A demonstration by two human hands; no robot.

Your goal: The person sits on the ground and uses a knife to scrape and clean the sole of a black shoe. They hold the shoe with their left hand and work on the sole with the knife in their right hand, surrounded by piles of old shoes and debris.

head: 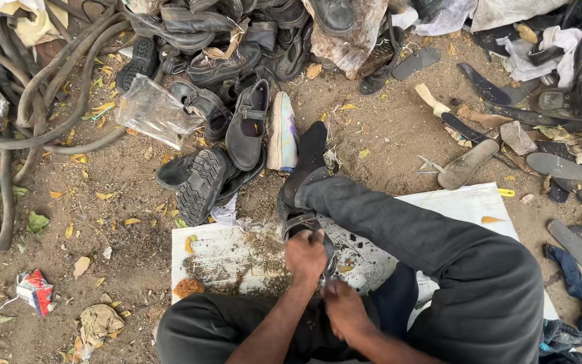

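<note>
Head view: the left hand [306, 255] was closed over a dark shoe [299, 219], pinning it on the white board [237, 253] for support. The right hand [342, 307], just beside and nearer the body, was curled shut; its contents could not be told. A shoe pile [230, 128] lay beyond.

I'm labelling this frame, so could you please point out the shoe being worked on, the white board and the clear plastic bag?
shoe [296, 222]: head view, on its strap.
white board [227, 259]: head view, bare left part.
clear plastic bag [153, 111]: head view, its middle.
</note>
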